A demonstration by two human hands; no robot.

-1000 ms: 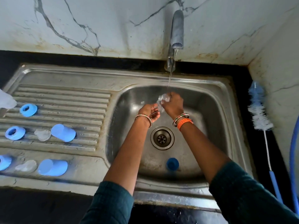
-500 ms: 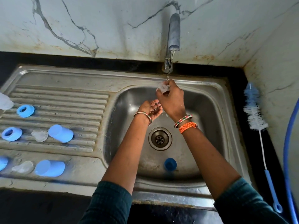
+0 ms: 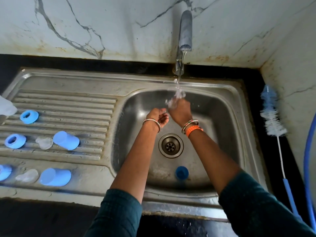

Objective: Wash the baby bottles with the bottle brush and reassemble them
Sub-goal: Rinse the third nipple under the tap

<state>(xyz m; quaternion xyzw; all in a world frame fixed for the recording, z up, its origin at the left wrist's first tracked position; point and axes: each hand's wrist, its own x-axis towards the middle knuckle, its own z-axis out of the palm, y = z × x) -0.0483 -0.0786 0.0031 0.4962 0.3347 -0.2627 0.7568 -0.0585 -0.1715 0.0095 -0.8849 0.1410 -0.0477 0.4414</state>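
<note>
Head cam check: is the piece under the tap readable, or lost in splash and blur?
Head view: clear piece in right hand smeared by splash under the tap; left hand sharp; wide-angle bends sink rim; brush crisp.

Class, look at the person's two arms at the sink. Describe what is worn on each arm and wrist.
Both arms wear dark teal sleeves pushed up near the elbow, forearms bare. The left hand has one thin metal bangle with red and green flecks at the wrist. The right hand has a similar bangle plus a braided orange band beside it. No rings can be made out.
</note>
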